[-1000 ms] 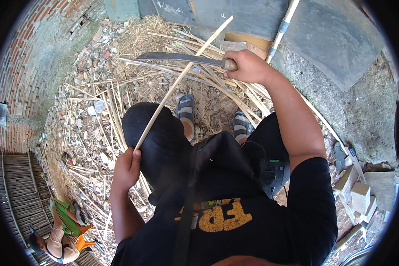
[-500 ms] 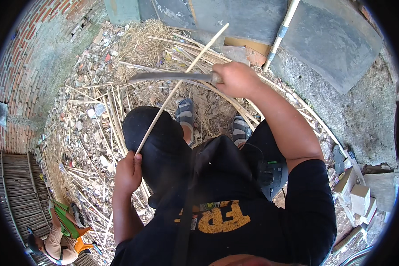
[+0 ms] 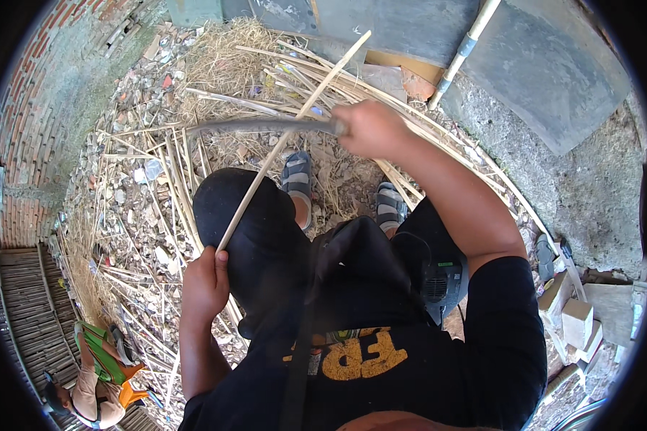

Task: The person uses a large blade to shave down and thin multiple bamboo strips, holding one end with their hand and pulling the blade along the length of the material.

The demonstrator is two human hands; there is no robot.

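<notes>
My left hand (image 3: 205, 281) is closed around the lower end of a long, pale strip that looks like bamboo (image 3: 260, 178). The strip slants up and to the right across my left knee, its far end in the air above the heap of strips. In my right hand (image 3: 369, 129) is the handle of a machete (image 3: 262, 125), mostly hidden by my fingers. The long dark blade points left and crosses the strip at its upper middle, slightly blurred. Whether the edge bites into the strip, I cannot tell.
Many pale strips (image 3: 402, 118) lie heaped beyond my feet, and more are scattered at left over rubble. Dry straw (image 3: 226, 61) sits at the back. A pole (image 3: 466, 54) leans by grey panels. White blocks (image 3: 577, 323) are at right. Another person (image 3: 97, 395) sits at lower left.
My right hand has moved a little to the left with the machete, whose blade slides left across the strip. My left hand keeps its hold almost unmoved.
</notes>
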